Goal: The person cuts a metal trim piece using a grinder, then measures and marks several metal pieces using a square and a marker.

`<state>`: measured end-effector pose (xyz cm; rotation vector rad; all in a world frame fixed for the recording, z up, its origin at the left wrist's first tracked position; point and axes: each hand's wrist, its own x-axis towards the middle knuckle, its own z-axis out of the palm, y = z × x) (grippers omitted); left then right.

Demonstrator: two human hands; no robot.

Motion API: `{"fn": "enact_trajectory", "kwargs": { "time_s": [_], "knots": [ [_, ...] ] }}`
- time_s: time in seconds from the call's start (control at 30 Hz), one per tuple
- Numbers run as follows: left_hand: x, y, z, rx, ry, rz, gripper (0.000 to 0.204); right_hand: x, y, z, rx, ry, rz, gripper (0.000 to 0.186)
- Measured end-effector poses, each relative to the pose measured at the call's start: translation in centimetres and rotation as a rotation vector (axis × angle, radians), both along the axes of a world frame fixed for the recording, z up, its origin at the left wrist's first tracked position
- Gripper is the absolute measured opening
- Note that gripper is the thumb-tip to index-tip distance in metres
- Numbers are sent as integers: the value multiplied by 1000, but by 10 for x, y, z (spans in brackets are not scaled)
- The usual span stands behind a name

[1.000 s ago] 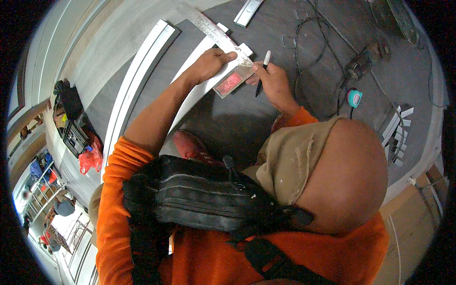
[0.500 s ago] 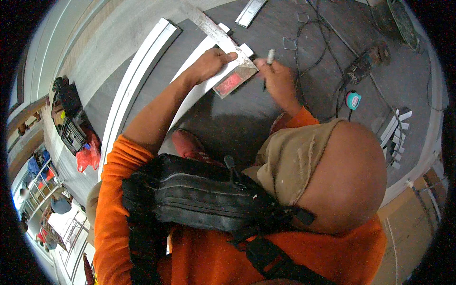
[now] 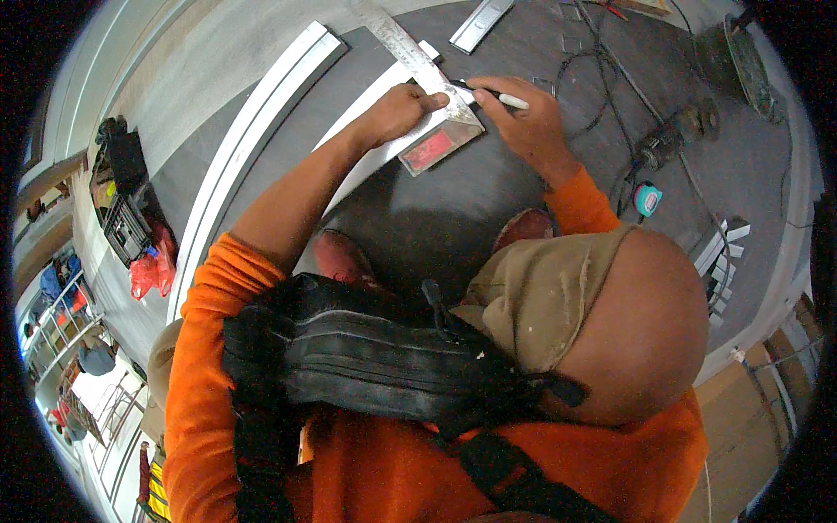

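Observation:
My left hand (image 3: pixel 403 115) is closed on a worn metal try square (image 3: pixel 397 42), with the thumb pressing near its corner. The square lies across a white profile strip (image 3: pixel 370 169), and its stock with a red inset sits at the strip's near side. My right hand (image 3: pixel 534 131) grips a marker pen (image 3: pixel 513 101) with a white body and dark tip. The tip points left at the square's edge, over the end of the strip; whether it touches is too small to tell.
A long white profile (image 3: pixel 253 131) lies left; a short one (image 3: pixel 479 24) lies ahead. On the right are black cables (image 3: pixel 602 78), a power tool (image 3: pixel 658 148), a turquoise tape measure (image 3: pixel 647 199), white offcuts (image 3: pixel 724 261) and a dark bucket (image 3: pixel 741 70). A red bag (image 3: pixel 155 266) sits far left.
My right hand has moved up and turned, bringing the marker from upright beside the square's corner to lying over the strip's end. My left hand still holds the square in place.

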<state>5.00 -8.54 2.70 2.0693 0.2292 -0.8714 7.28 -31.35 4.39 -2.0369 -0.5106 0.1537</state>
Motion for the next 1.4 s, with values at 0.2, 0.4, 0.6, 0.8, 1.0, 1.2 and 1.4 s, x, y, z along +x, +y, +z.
{"fn": "enact_trajectory", "kwargs": {
  "time_s": [0.2,0.4,0.6,0.8,1.0,1.2,1.4],
  "knots": [
    [-2,4,-7,69,-41,-18,66,-10,-20,8,20,-77,68,14],
    [-12,5,-16,-37,-31,150,62,-25,-30,5,-220,308,-163,26],
    [-10,3,-4,74,-183,13,71,-58,-10,-63,43,561,-87,37],
    [-18,-11,20,194,-434,-38,67,-54,-52,-58,194,417,-437,35],
    [-20,1,12,262,-556,-5,60,-37,-72,-48,312,392,-573,32],
    [9,39,15,419,-557,177,53,-36,-67,-41,378,455,-634,33],
    [20,121,0,507,-433,261,38,-34,-67,-58,323,502,-625,33]
  ]
}}
